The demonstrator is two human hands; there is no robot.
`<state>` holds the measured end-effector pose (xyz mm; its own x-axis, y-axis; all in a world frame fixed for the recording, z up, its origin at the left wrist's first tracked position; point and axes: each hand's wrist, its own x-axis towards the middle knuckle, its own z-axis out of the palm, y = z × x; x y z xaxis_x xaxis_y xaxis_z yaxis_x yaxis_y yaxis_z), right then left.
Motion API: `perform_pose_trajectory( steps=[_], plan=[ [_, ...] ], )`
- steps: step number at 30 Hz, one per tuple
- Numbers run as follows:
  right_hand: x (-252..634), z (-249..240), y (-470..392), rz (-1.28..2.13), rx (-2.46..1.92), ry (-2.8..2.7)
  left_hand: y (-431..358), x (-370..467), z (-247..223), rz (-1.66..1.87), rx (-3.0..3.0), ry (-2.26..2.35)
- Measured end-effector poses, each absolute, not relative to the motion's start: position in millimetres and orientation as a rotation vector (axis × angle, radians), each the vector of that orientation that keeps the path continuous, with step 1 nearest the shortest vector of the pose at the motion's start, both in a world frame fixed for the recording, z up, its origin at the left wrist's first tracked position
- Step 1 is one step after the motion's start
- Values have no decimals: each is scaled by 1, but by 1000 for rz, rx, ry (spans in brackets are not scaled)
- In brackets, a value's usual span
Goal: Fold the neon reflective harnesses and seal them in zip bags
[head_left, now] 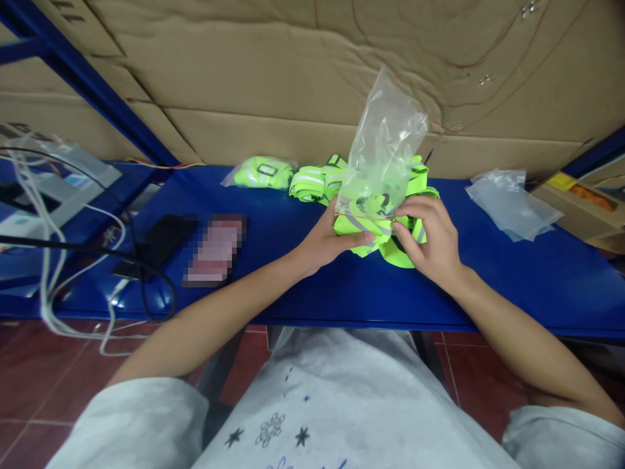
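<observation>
A clear plastic bag [385, 137] stands upright over a neon-yellow strap bundle [359, 225] with grey reflective stripes, its open edge low near my fingers. My left hand [329, 238] is closed round the left side of the bundle, thumb across its front. At the bag's lower right edge, my right hand [430, 238] pinches the plastic between thumb and fingers. More neon straps [312, 182] lie coiled behind and to the left. Farther left is a bagged neon bundle [263, 172].
Flat clear bags [515, 202] lie on the right of the blue shelf [293, 293]. To the left are a pixelated phone [215, 251], a black phone [156, 244] and tangled cables [43, 260]. Cardboard [254, 78] stands behind, with a small open box [581, 208] at right.
</observation>
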<state>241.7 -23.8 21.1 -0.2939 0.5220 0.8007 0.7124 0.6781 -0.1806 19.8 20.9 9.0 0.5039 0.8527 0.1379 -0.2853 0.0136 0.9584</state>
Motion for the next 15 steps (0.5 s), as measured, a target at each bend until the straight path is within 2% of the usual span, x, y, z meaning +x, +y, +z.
perform_pose_trajectory(
  steps=[11,15],
  plan=[
    [251,17,-18,-347,-917,-2071,17,23,10,917,995,579],
    [248,18,-17,-258,-919,-2060,18,23,10,905,961,538]
  ],
)
